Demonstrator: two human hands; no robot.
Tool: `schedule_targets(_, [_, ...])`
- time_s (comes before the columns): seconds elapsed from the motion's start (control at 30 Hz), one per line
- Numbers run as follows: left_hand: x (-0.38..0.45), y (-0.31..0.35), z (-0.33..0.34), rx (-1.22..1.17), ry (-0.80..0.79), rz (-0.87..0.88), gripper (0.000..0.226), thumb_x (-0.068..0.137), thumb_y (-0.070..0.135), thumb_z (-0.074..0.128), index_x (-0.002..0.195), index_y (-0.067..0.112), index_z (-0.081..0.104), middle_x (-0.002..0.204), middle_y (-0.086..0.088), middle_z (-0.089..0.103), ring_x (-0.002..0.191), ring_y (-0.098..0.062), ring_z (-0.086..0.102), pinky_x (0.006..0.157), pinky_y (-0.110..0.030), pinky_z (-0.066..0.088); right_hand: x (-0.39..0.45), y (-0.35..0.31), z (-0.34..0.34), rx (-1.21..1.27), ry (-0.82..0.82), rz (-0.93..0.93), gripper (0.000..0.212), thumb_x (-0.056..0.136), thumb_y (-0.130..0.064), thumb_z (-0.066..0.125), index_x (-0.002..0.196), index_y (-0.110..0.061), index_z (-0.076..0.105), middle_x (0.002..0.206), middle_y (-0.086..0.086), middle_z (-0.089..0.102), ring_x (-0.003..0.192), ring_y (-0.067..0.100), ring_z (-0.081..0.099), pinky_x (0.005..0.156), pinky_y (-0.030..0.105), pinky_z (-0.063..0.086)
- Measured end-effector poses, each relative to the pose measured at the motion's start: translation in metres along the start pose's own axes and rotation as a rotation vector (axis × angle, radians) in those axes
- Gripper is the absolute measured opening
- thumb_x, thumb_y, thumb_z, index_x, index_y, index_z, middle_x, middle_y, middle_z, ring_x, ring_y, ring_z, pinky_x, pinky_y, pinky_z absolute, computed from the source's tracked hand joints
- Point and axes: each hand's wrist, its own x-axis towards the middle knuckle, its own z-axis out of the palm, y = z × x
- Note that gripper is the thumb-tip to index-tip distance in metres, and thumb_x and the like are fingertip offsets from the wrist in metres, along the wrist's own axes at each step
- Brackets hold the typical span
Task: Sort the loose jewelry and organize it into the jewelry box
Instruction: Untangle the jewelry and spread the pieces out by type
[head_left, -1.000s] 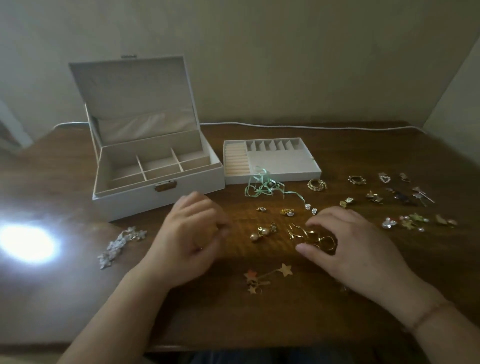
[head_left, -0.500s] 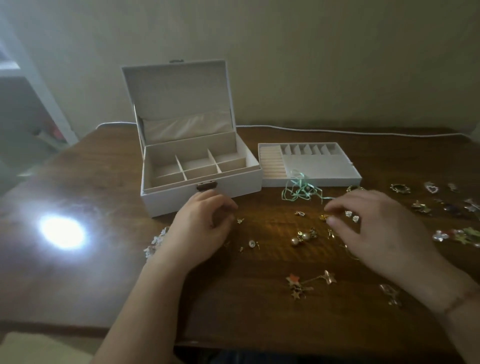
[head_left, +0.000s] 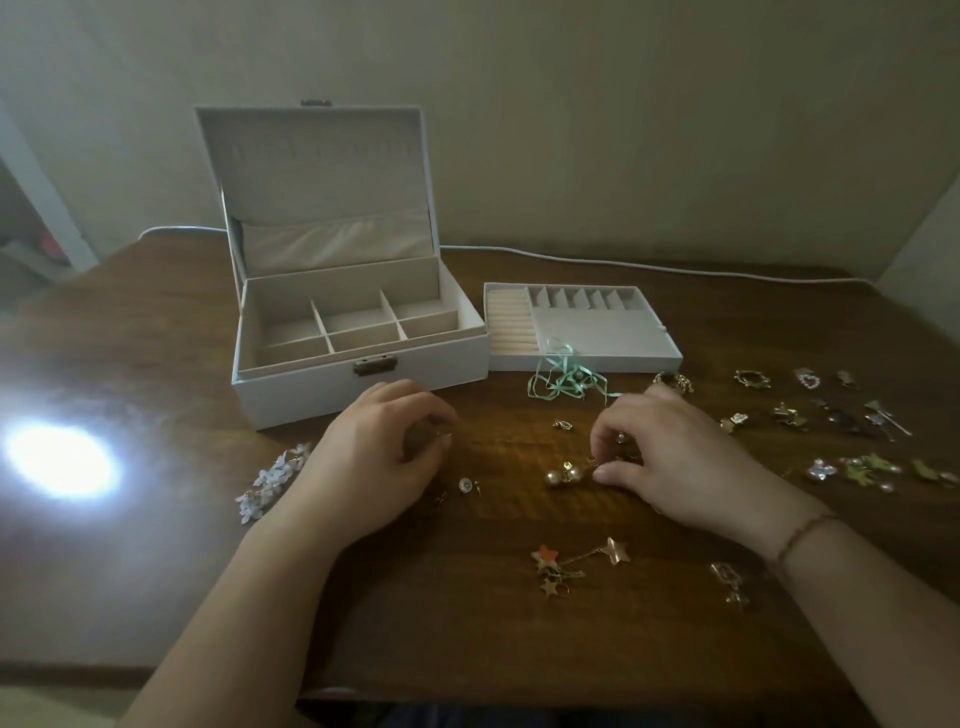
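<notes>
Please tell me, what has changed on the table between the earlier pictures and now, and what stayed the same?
The right hand let go of the gold chain it touched a second ago and moved toward the pearl earrings, fingers now pinching at small pieces beside them. The left hand stayed curled in front of the jewelry box. The box, still open and empty, the tray and the star earrings did not move.

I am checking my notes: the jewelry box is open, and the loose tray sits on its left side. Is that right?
Not quite. In the head view the jewelry box is open, but the loose tray sits on its right side, not its left.
</notes>
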Motion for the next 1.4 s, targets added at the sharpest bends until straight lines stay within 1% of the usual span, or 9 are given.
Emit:
schedule_targets(0.13, [0.000, 0.000, 0.000, -0.007, -0.009, -0.004, 0.018, 0.092, 0.025, 0.066, 0.110, 0.029, 0.069, 0.104, 0.014, 0.059, 0.092, -0.005, 0.055, 0.075, -0.027, 0.054, -0.002, 0.003, -0.005, 0.090, 0.027, 0.029, 0.010, 0.086, -0.036, 0.069, 0.085, -0.039, 0.060, 0.095, -0.021, 0.046, 0.100, 0.003, 0.046, 0.090, 0.029, 0.044])
schedule_targets(0.33, [0.000, 0.004, 0.002, -0.017, -0.012, 0.036, 0.018, 0.090, 0.026, 0.070, 0.108, 0.029, 0.069, 0.103, 0.014, 0.060, 0.093, -0.006, 0.055, 0.075, -0.030, 0.054, 0.001, 0.010, -0.003, 0.023, -0.063, -0.037, 0.026, 0.087, -0.042, 0.067, 0.112, -0.045, 0.063, 0.108, -0.028, 0.053, 0.107, 0.001, 0.039, 0.091, 0.031, 0.042])
schedule_targets(0.53, [-0.002, 0.010, 0.008, -0.018, -0.015, 0.139, 0.017, 0.088, 0.027, 0.071, 0.105, 0.027, 0.071, 0.103, 0.017, 0.061, 0.097, -0.006, 0.055, 0.078, -0.026, 0.052, 0.003, 0.011, 0.000, 0.056, -0.037, -0.052, 0.002, 0.087, -0.042, 0.066, 0.087, -0.040, 0.065, 0.099, -0.026, 0.055, 0.104, 0.002, 0.039, 0.091, 0.032, 0.042])
schedule_targets(0.73, [0.006, 0.039, 0.018, 0.041, -0.070, 0.205, 0.025, 0.091, 0.046, 0.061, 0.110, 0.032, 0.069, 0.103, 0.018, 0.063, 0.095, -0.002, 0.052, 0.080, -0.024, 0.049, 0.002, 0.011, -0.004, 0.050, -0.024, -0.068, 0.015, 0.095, -0.036, 0.056, 0.081, -0.041, 0.053, 0.095, -0.024, 0.054, 0.106, 0.005, 0.041, 0.092, 0.032, 0.040])
schedule_targets(0.8, [0.013, 0.057, 0.027, 0.166, -0.077, 0.251, 0.036, 0.091, 0.058, 0.055, 0.113, 0.033, 0.067, 0.107, 0.016, 0.064, 0.096, -0.006, 0.052, 0.081, -0.027, 0.049, 0.002, 0.011, -0.007, 0.013, -0.055, -0.077, 0.005, 0.091, -0.039, 0.061, 0.091, -0.043, 0.058, 0.101, -0.027, 0.051, 0.109, 0.003, 0.038, 0.096, 0.033, 0.039])
schedule_targets(0.9, [0.025, 0.074, 0.042, 0.241, -0.110, 0.242, 0.045, 0.088, 0.067, 0.054, 0.117, 0.035, 0.065, 0.108, 0.014, 0.064, 0.101, -0.010, 0.054, 0.086, -0.030, 0.050, 0.002, 0.009, -0.009, -0.030, -0.111, -0.069, 0.029, 0.084, -0.050, 0.066, 0.112, -0.045, 0.062, 0.108, -0.029, 0.046, 0.109, 0.003, 0.036, 0.096, 0.033, 0.039])
schedule_targets(1.1, [0.029, 0.076, 0.057, 0.211, -0.123, 0.226, 0.026, 0.092, 0.049, 0.058, 0.109, 0.032, 0.068, 0.101, 0.010, 0.066, 0.100, -0.015, 0.058, 0.084, -0.033, 0.048, 0.007, 0.005, -0.002, -0.061, -0.023, -0.093, 0.020, 0.085, -0.051, 0.064, 0.103, -0.043, 0.069, 0.101, -0.028, 0.051, 0.103, 0.004, 0.038, 0.087, 0.028, 0.035])
schedule_targets(1.2, [0.027, 0.071, 0.057, 0.179, -0.105, 0.240, 0.020, 0.092, 0.042, 0.059, 0.107, 0.036, 0.070, 0.098, 0.012, 0.067, 0.097, -0.013, 0.056, 0.081, -0.032, 0.046, 0.007, 0.006, -0.003, -0.044, -0.029, -0.090, 0.013, 0.086, -0.049, 0.064, 0.097, -0.042, 0.067, 0.101, -0.028, 0.053, 0.104, 0.004, 0.039, 0.090, 0.029, 0.037])
schedule_targets(1.4, [0.027, 0.065, 0.049, -0.034, -0.096, 0.066, 0.019, 0.094, 0.034, 0.061, 0.108, 0.029, 0.073, 0.095, 0.010, 0.068, 0.090, -0.007, 0.056, 0.081, -0.029, 0.051, 0.008, 0.004, -0.010, 0.147, 0.055, -0.008, 0.007, 0.086, -0.040, 0.068, 0.084, -0.043, 0.061, 0.096, -0.018, 0.058, 0.097, 0.001, 0.046, 0.078, 0.026, 0.037])
